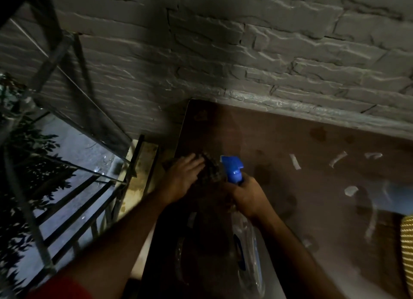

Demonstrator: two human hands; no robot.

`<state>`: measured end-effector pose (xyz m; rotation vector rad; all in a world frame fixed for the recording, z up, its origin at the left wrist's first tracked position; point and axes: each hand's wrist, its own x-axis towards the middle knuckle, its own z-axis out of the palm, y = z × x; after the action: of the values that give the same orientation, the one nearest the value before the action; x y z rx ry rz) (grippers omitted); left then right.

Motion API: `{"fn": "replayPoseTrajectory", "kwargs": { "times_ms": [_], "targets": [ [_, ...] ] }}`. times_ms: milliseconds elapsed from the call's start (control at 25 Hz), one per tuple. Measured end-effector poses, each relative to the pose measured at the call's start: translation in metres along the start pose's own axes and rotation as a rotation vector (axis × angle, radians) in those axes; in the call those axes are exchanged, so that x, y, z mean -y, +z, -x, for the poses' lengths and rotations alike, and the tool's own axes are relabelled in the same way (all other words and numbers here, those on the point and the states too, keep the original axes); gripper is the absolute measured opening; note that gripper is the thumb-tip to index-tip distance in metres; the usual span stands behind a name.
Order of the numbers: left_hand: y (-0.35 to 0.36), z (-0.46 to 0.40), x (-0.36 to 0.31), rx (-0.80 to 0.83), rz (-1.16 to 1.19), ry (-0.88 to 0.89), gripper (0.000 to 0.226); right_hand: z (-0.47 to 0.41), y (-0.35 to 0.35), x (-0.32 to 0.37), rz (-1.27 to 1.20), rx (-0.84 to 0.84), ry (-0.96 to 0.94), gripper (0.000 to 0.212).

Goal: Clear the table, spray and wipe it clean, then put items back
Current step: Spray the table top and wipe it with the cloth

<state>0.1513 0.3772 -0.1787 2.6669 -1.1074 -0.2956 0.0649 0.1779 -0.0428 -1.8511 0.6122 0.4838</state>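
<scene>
A brown table stands against a grey stone wall, its top marked with dark wet patches and pale streaks. My right hand is wrapped around the neck of a clear spray bottle with a blue trigger head, held above the table's left part. My left hand presses flat on a dark checked cloth at the table's left edge, just left of the blue head. The scene is dim and the cloth is partly hidden under my fingers.
The grey stone wall runs along the table's far edge. Left of the table are black metal railings, a pale ledge and dark foliage. Something yellow and woven shows at the right edge.
</scene>
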Motion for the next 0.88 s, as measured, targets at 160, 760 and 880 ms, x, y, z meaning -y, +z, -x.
{"fn": "replayPoseTrajectory", "kwargs": {
  "times_ms": [160, 760, 880],
  "targets": [
    [-0.034, -0.065, -0.008, -0.046, 0.051, -0.275, 0.042, -0.004, 0.003, -0.006, -0.002, -0.034, 0.011, 0.038],
    [0.003, 0.019, -0.040, 0.069, 0.052, 0.209, 0.046, 0.021, 0.004, -0.012, 0.010, 0.023, 0.017, 0.044],
    [-0.022, -0.034, 0.009, -0.041, 0.047, -0.215, 0.047, 0.020, 0.002, -0.017, 0.043, -0.028, 0.034, 0.043]
  ]
}}
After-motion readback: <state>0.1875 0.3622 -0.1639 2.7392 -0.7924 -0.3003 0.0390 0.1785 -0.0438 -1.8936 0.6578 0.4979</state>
